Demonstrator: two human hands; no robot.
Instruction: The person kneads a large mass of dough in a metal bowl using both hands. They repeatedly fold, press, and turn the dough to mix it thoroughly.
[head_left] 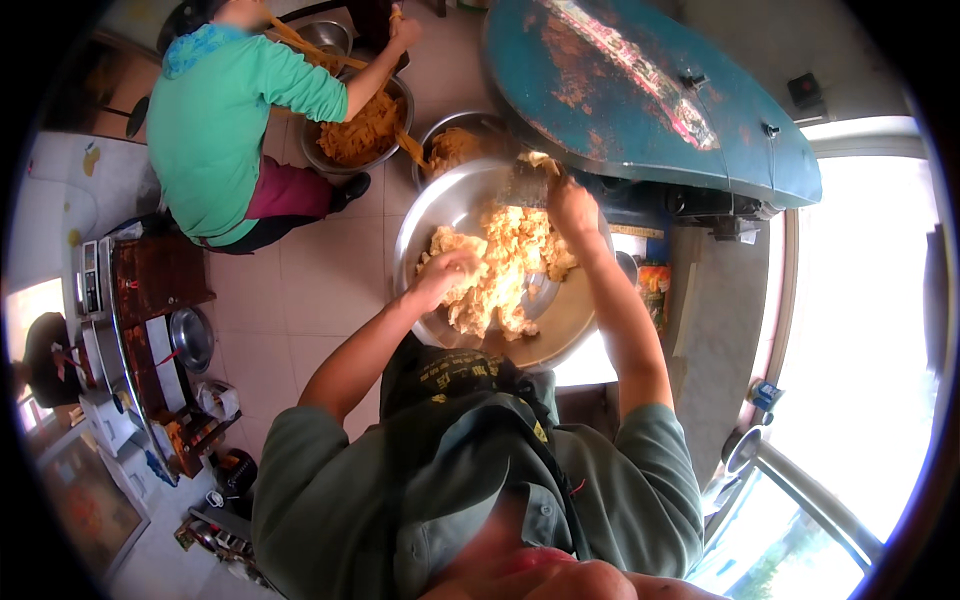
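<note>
Head view: left fingers (462,263) half-curled against dough (508,255), right fingers (566,195) around scraper (524,186).

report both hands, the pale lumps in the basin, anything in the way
Left hand on pale lumps; right hand gripping broad-bladed tool. Lumps lie in metal basin. Teal machine cover close beyond right hand.

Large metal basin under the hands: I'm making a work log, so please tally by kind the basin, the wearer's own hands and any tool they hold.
Basins: 1, the large metal basin holding pale lumps
Bare hands: 2, the left hand at the lumps and the right hand
Tools: 1, the broad-bladed tool in the right hand
Total: 4
</note>
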